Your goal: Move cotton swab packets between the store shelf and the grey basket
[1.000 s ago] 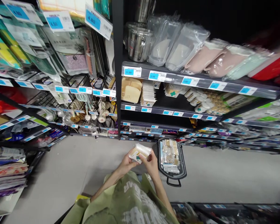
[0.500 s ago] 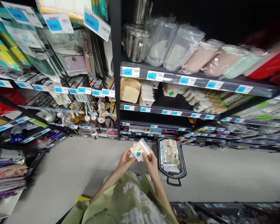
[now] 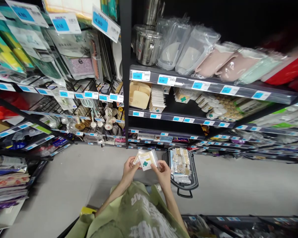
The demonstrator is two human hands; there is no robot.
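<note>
Left hand (image 3: 128, 169) and right hand (image 3: 164, 172) each pinch an edge of the clear packet (image 3: 146, 160) (green clover label), held above the floor (image 3: 238, 188); black basket (image 3: 194, 180) at 3 o'clock; shelf (image 3: 213, 86) at 12

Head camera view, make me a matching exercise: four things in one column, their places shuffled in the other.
1. small packet
2. black basket
3. steel pot
4. beige box

A. on the floor by the shelves
B. on the shelf just below the 11.80 tag
C. held by left hand and right hand
D. on the shelf just above the 11.80 tag

Pairs: 1-C, 2-A, 3-D, 4-B.
</note>
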